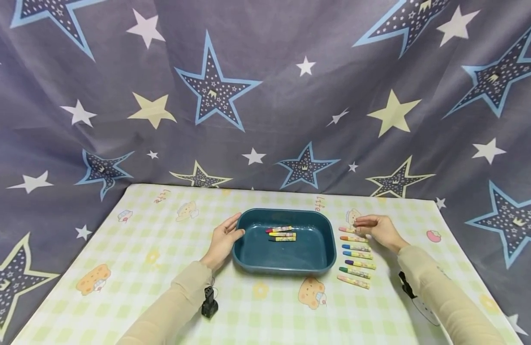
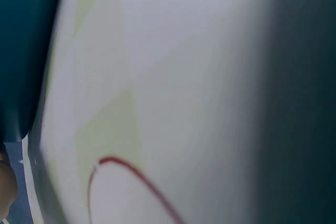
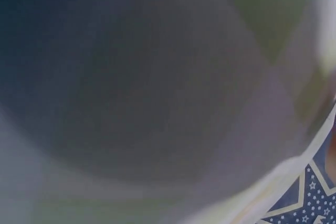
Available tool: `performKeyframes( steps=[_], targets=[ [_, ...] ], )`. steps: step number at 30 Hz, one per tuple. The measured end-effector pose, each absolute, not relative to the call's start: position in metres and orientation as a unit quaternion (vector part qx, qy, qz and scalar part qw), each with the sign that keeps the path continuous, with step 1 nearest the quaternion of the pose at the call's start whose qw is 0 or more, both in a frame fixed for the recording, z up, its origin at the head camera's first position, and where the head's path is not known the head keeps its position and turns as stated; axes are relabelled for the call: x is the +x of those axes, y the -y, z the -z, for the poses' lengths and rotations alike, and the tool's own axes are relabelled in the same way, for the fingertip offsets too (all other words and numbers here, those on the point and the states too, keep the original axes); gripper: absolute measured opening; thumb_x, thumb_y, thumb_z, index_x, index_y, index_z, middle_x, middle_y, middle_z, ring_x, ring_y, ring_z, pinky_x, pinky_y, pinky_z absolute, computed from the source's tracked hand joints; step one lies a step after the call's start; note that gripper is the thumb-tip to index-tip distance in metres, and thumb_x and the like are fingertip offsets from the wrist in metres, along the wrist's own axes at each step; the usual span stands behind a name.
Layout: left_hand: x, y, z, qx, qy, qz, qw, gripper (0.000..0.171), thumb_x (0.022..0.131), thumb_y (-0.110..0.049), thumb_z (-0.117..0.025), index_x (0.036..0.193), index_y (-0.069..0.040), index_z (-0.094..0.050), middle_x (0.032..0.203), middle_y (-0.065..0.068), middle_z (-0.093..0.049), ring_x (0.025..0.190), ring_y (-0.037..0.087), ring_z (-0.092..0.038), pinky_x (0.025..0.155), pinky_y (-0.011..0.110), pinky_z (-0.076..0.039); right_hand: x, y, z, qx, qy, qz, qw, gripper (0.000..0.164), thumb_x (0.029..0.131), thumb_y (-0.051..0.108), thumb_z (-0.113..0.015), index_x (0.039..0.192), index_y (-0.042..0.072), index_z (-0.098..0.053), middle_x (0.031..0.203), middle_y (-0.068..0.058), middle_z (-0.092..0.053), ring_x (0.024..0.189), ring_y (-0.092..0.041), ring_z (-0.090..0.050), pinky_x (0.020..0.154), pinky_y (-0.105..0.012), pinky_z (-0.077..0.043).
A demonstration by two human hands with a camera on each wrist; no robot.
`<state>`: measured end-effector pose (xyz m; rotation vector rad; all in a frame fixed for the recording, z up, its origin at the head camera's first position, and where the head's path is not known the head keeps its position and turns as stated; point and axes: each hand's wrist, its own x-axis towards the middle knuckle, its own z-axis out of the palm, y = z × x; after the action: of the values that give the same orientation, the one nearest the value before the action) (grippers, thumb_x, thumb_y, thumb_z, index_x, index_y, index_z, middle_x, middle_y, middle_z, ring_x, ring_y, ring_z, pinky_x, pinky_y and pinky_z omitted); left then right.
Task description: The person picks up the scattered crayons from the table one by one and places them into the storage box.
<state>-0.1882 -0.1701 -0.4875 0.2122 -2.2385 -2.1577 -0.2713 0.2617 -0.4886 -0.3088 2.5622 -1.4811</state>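
Observation:
A dark teal plastic tray (image 1: pixel 284 269) stands on the table, with several crayons inside, among them a yellow-wrapped red crayon (image 1: pixel 279 229). My left hand (image 1: pixel 222 243) holds the tray's left side, thumb over the rim and fingers along the outer wall. In the left wrist view the tray's wall (image 2: pixel 23 51) fills the upper left. To the tray's right lies a column of crayons, including a blue crayon (image 1: pixel 356 248) and a green crayon (image 1: pixel 354 273). My right hand (image 1: pixel 381 231) is at the farthest one, a pink crayon (image 1: pixel 346 230), fingertips and thumb at its right end.
A light checked tablecloth (image 1: pixel 162 268) with cartoon prints covers the table. Behind it hangs a dark star-patterned curtain (image 1: pixel 270 120). A small black device (image 1: pixel 210 303) sits by the left wrist. The right wrist view is mostly dark and blurred.

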Motion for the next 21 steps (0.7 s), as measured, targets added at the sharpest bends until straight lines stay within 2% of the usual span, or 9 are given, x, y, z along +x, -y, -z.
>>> performKeyframes(
  steps=[6, 14, 21],
  targets=[
    [-0.189, 0.171, 0.485, 0.071, 0.719, 0.691, 0.01, 0.054, 0.085, -0.004, -0.056, 0.138, -0.01, -0.043, 0.138, 0.012, -0.046, 0.128, 0.023, -0.043, 0.104, 0.034, -0.039, -0.275, -0.257, 0.492, -0.111, -0.857, 0.494, 0.098, 0.039, 0.081, 0.011, -0.068, 0.114, -0.007, -0.06, 0.109, -0.023, -0.064, 0.085, -0.003, -0.064, 0.074, -0.014, -0.051],
    [-0.188, 0.171, 0.482, 0.077, 0.719, 0.691, 0.01, 0.054, 0.085, -0.006, -0.057, 0.137, -0.01, -0.043, 0.137, 0.012, -0.047, 0.127, 0.021, -0.044, 0.103, 0.031, -0.039, -0.274, -0.253, 0.494, -0.128, -0.873, 0.465, 0.075, 0.032, 0.08, 0.003, -0.067, 0.111, -0.005, -0.063, 0.106, -0.023, -0.065, 0.087, -0.011, -0.065, 0.071, -0.016, -0.053],
    [-0.188, 0.17, 0.485, 0.078, 0.716, 0.693, 0.011, 0.054, 0.085, -0.005, -0.057, 0.137, -0.009, -0.043, 0.137, 0.013, -0.046, 0.128, 0.023, -0.043, 0.103, 0.032, -0.039, -0.271, -0.249, 0.497, -0.118, -0.893, 0.434, 0.038, 0.021, 0.082, 0.004, -0.065, 0.102, -0.004, -0.067, 0.099, -0.021, -0.067, 0.081, -0.014, -0.064, 0.065, -0.017, -0.051]
  ],
)
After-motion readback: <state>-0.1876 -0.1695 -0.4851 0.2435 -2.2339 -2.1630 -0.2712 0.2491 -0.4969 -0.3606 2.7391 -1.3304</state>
